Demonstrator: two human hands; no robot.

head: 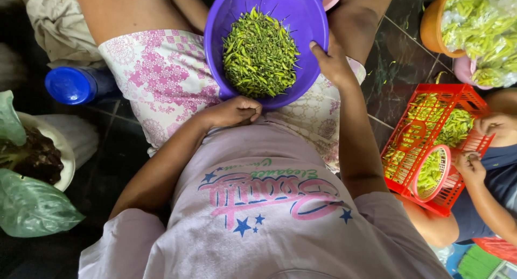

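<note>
The floor [396, 74] is dark, shiny tile with green bits on it. A purple bowl [301, 15] full of small green chillies [260, 53] rests on the person's lap. The right hand [331, 61] holds the bowl's rim, fingers wrapped on it. The left hand [234, 111] sits at the near rim, fingers curled shut. Nearby, another person's hands [471, 166] work over a red crate [431, 93].

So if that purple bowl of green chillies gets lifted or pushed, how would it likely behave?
The purple bowl looks like thin plastic, so probably light and a bit flexible. The heaped green chillies are loose and would likely slide or spill if it tips. It sits on the lap, steadied by the left hand and right hand.
</note>
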